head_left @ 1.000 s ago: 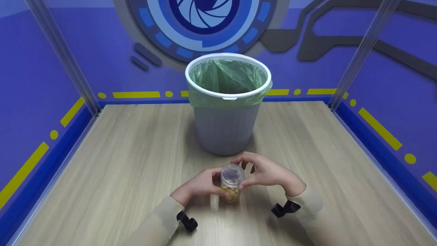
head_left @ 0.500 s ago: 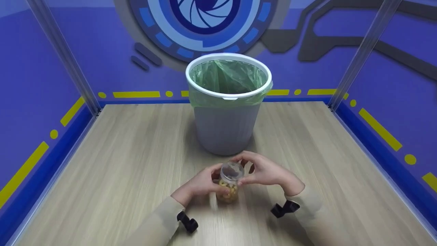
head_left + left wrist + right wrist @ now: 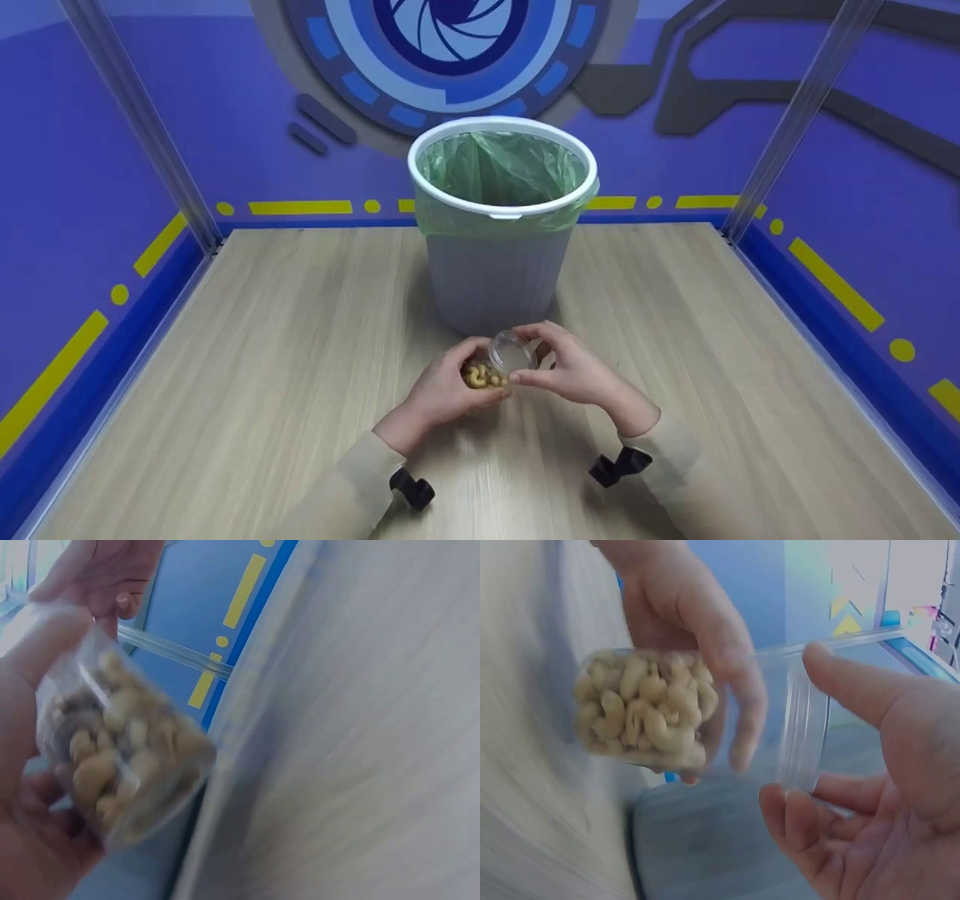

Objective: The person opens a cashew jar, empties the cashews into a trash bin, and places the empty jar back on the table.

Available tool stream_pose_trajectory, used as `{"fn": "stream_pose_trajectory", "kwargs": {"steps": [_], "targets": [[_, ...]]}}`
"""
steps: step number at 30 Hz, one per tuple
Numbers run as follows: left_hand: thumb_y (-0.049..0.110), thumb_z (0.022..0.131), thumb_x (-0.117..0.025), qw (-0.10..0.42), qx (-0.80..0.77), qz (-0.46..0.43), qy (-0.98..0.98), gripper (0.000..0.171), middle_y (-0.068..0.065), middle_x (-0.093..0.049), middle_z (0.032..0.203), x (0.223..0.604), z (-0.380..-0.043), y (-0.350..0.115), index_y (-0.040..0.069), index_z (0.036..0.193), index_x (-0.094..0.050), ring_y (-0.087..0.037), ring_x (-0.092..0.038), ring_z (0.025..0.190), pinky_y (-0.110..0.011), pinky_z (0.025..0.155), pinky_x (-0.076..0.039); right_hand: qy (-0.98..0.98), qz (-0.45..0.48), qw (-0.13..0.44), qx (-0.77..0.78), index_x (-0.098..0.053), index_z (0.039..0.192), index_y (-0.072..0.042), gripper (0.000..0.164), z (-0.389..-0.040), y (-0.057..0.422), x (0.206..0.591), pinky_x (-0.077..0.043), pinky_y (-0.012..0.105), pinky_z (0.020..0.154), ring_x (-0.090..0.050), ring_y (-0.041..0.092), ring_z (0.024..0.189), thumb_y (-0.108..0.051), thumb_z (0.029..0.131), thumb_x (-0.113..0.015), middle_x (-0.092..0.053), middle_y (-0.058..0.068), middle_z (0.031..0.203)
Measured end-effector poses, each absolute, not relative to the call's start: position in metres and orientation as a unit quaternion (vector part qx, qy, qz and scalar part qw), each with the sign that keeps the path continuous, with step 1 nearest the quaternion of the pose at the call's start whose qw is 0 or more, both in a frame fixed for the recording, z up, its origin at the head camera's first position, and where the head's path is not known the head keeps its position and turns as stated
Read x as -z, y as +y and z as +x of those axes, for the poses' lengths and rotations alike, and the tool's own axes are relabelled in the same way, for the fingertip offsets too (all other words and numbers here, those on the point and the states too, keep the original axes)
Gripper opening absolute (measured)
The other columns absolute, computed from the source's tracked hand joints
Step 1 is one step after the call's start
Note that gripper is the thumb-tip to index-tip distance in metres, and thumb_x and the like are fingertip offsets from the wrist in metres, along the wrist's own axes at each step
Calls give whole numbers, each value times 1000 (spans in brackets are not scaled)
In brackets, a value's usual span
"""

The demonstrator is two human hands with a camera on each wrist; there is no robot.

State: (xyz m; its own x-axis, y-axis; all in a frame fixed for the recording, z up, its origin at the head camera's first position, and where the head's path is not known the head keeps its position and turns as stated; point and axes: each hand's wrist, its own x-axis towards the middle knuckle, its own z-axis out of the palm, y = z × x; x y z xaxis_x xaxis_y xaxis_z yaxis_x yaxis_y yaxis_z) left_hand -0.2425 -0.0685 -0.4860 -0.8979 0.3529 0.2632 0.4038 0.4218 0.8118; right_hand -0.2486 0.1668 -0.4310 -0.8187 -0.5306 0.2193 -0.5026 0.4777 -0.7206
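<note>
A clear jar of cashews (image 3: 482,375) is tilted on its side above the table, its lid end toward the right hand. My left hand (image 3: 439,386) grips the jar's body, fingers and thumb wrapped around it. The nuts lie in the bottom part of the jar, plain in the right wrist view. My right hand (image 3: 576,369) pinches the clear lid (image 3: 804,731) by its edge between thumb and fingers. Whether the lid sits on the jar's mouth or is apart from it, I cannot tell. The jar (image 3: 124,746) looks blurred in the left wrist view.
A grey trash bin (image 3: 495,277) with a white rim and a green bag liner (image 3: 506,161) stands just beyond the hands. Blue patterned panels with metal corner posts border the wooden table (image 3: 285,337) at the back and both sides.
The jar, upright at first, has tipped over and moved slightly away toward the bin. Both hands have gone with it, the left wrapping further around its body.
</note>
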Motion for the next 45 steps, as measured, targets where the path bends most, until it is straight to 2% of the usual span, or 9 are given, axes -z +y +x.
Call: {"fn": "stream_pose_trajectory", "kwargs": {"steps": [5,8,12,20,26,29,37,41,45], "targets": [[47,75,-90,120,388,-237,-883,66,-3,-71,118,485,-239,-66,17,128,-62,-18,-67,99,-37,84,-56,871,-257,19,418,-59,134,2,57,-246,159,436,-50,22,70,-60,16,86,-29,91,-80,-63,17,124],[46,74,-91,138,366,-246,-887,67,-4,-72,115,484,-239,-66,15,126,-63,-18,-68,97,-37,82,-57,867,-258,7,426,-61,129,2,52,-246,157,439,-49,21,69,-58,11,81,-28,90,-81,-64,17,120],[45,73,-92,137,360,-259,-886,67,-4,-73,114,484,-239,-67,13,125,-65,-18,-68,98,-37,84,-57,856,-292,-23,426,-64,123,0,47,-248,156,442,-51,20,67,-57,5,75,-26,88,-83,-64,13,109],[44,72,-92,82,366,-265,-888,67,-1,-75,108,480,-241,-71,17,127,-67,-17,-66,93,-34,82,-55,831,-354,-54,425,-65,120,-2,47,-252,158,448,-52,21,62,-57,7,70,-24,85,-86,-64,12,105],[35,71,-93,6,409,-253,-877,67,2,-74,100,476,-242,-74,20,131,-67,-11,-64,83,-30,75,-54,824,-375,-68,419,-67,120,-5,47,-255,159,451,-48,19,59,-52,7,70,-25,83,-88,-64,7,103],[32,71,-93,-30,434,-252,-865,67,3,-73,96,475,-243,-75,22,131,-67,-7,-64,77,-26,71,-55,817,-391,-77,417,-68,119,-6,46,-255,159,453,-46,18,58,-50,8,70,-24,82,-88,-65,8,103],[28,73,-92,-116,482,-274,-824,52,2,-74,97,476,-246,-81,13,118,-72,-9,-65,84,-27,77,-54,766,-479,-78,423,-67,123,-3,50,-257,162,452,-51,27,53,-56,19,63,-13,80,-89,-64,14,101],[30,75,-90,-128,497,-263,-817,50,1,-73,100,476,-245,-81,15,118,-70,-11,-66,87,-31,79,-55,775,-465,-58,424,-65,128,-3,51,-258,164,448,-53,27,58,-58,22,70,-15,83,-86,-66,14,108],[30,76,-90,-102,495,-246,-827,59,-2,-72,105,476,-246,-78,14,128,-67,-14,-65,90,-34,81,-54,811,-402,-39,423,-62,134,-3,56,-255,162,447,-56,31,65,-59,19,80,-21,87,-84,-66,12,115]]}}
